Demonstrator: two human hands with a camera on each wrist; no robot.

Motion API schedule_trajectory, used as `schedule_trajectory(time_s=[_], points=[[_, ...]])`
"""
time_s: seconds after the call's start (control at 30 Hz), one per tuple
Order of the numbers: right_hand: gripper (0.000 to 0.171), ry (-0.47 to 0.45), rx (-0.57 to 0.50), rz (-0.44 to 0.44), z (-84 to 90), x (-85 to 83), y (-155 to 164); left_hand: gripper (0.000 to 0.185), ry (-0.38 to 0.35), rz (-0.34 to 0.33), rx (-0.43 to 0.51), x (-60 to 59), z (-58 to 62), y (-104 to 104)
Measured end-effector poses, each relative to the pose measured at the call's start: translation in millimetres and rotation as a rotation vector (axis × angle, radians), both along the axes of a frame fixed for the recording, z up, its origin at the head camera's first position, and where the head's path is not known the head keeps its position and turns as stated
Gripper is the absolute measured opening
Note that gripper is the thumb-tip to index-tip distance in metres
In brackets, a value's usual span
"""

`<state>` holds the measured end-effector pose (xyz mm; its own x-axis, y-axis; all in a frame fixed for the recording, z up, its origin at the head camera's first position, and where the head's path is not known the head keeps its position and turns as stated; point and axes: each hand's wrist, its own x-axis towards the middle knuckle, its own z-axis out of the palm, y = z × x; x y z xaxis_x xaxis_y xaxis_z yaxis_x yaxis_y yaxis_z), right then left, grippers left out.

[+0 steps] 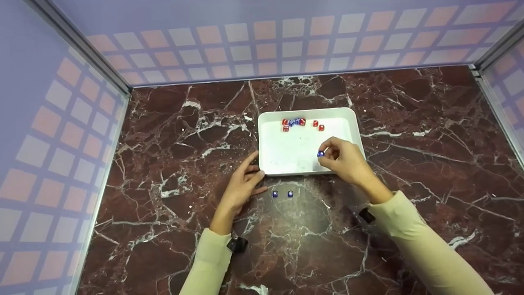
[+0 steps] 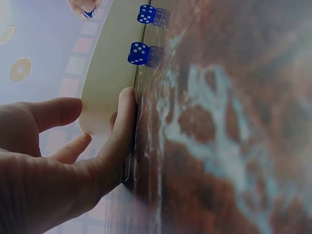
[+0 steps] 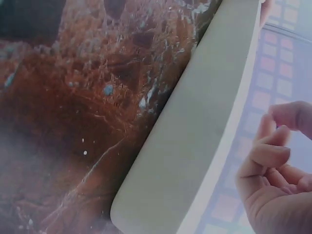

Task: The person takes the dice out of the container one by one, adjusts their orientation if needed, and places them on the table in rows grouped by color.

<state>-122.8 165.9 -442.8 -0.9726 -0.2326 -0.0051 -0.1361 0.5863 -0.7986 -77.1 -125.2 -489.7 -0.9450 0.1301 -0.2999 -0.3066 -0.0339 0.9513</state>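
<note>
In the head view a white tray [image 1: 282, 159] lies on the dark marble table. My right hand [image 1: 347, 163] is over its front right part and pinches a blue die [image 1: 320, 154] between thumb and finger. Against the tray's front left corner rests my left hand [image 1: 241, 186], fingers spread and holding nothing. Two blue dice, one at the left [image 1: 274, 194] and one at the right [image 1: 290, 194], sit on the table before the tray. Towards the back of the tray are several red dice [image 1: 321, 128] and blue dice [image 1: 292, 122]. The right wrist view largely hides the pinched die.
The reddish-brown marble table [image 1: 184, 135] extends around the tray. Behind it stands a panel [image 1: 278, 37] with pink and white squares, and another panel [image 1: 53, 135] closes the left side. Dark wrist cameras, such as the left one [image 1: 237, 244], sit at both sleeves.
</note>
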Motion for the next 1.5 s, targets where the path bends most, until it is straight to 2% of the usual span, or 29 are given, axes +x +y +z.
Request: schedule_trajectory(time_s=[0.1,0.23,0.33,0.47,0.77,1.5], points=[[0.013,-0.003,-0.009,0.039,3.2,8.5,2,0.066,0.006,-0.002,0.000,-0.9,0.1,0],[0.016,-0.058,-0.016,0.084,5.5,25.4,0,0.066,0.011,-0.005,0.002,-1.6,1.1,0],[0.018,-0.074,0.001,0.112,2.3,37.9,-3,0.066,0.013,-0.005,-0.004,-1.4,2.9,-1],[0.018,-0.045,0.050,0.157,-7.9,46.6,-7,0.066,0.007,-0.005,-0.013,-1.5,3.9,-2],[0.016,-0.066,0.108,0.237,-21.0,45.4,-14,0.067,-0.009,-0.020,0.001,-2.7,2.4,-1],[0.017,-0.063,0.123,0.269,-37.3,44.6,-24,0.067,-0.007,-0.018,0.006,-1.3,-0.9,-1]])
